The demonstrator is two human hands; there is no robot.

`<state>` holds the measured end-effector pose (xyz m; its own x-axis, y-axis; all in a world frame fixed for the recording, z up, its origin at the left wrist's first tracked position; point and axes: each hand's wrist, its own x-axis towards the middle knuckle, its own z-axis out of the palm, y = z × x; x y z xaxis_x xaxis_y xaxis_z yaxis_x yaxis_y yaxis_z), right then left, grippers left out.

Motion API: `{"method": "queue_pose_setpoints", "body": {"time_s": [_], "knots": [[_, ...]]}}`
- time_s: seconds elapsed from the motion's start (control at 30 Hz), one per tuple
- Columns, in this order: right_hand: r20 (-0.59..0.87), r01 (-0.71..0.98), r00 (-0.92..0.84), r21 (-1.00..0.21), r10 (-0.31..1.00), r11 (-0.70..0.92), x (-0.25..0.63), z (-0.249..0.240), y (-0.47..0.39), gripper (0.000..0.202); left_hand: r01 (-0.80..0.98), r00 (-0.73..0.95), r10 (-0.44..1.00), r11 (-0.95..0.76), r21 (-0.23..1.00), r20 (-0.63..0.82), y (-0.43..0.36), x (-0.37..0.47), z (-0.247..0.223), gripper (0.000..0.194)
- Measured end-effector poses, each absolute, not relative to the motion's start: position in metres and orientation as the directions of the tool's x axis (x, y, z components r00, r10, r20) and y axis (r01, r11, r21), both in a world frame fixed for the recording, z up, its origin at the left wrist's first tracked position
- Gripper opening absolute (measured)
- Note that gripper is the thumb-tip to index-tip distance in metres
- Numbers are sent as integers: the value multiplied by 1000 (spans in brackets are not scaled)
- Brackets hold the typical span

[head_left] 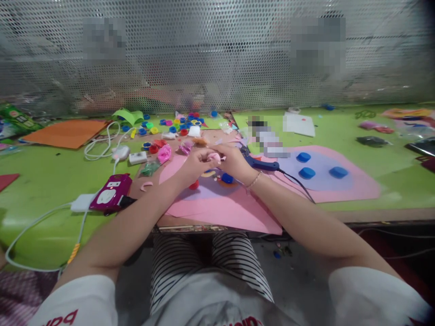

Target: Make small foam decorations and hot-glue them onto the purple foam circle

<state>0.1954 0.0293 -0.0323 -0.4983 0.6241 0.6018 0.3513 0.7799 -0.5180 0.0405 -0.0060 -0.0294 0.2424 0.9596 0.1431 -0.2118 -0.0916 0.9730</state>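
My left hand (199,164) and my right hand (234,160) meet over the pink paper sheet (217,210). Between their fingertips is a small lump of soft-looking pink material (214,157), pinched from both sides; its exact kind is too small to make out. Under the hands, a lilac paper shape (210,191) lies on the pink sheet. On it are a blue bottle cap (227,178) and a red cap (194,184). Just right of my right hand rests a dark blue corded tool (263,164), its front end partly hidden.
Left of the hands are a magenta power strip (112,194), white cables and a white adapter (137,157). Many coloured bottle caps (183,122) lie behind. To the right, three blue caps (307,172) sit on another pink-and-lilac sheet (360,190). A perforated metal panel (210,54) stands behind the table.
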Motion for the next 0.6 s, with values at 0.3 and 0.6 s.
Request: {"method": "queue_pose_setpoints", "body": {"time_s": [0.3,0.6], "knots": [[547,450,-492,-506,677,736,189,-28,20,39,-246,168,985,2,969,41,-2,40,-26,22],[592,285,-615,-449,521,847,203,-30,32,66,-432,269,962,166,886,-49,-2,35,-22,13]]}}
